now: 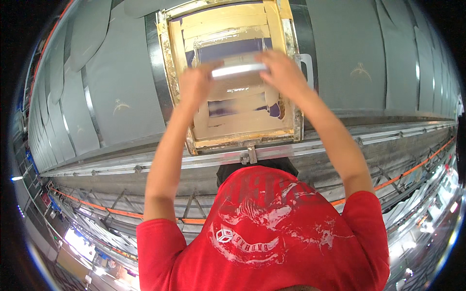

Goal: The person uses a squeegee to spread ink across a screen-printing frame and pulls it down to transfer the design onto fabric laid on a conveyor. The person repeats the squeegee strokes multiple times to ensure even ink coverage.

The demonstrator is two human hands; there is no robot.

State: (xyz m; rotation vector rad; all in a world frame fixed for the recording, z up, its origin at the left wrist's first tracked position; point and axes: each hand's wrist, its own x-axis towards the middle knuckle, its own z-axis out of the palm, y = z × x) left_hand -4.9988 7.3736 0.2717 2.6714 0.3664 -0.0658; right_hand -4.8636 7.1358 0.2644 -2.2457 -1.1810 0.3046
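Observation:
My left hand point(195, 86) and my right hand point(284, 72) grip the two ends of a squeegee point(238, 70) with a shiny, pale bar. Motion smears it and parts of both hands. The squeegee lies crosswise over a screen printing frame point(167, 58), whose rim is yellowed and crusted. Beige ink point(233, 127) coats much of the mesh around dark purple patches point(221, 107). Whether the blade touches the mesh cannot be seen, as the hands and blur hide its lower edge.
Grey fabric panels point(121, 82) lie along the long table on both sides of the frame. A metal rail point(204, 161) with a clamp point(251, 154) runs along the near edge. Beside the frame's right side is a pale handle point(307, 70). An orange bar point(111, 210) stretches below the table.

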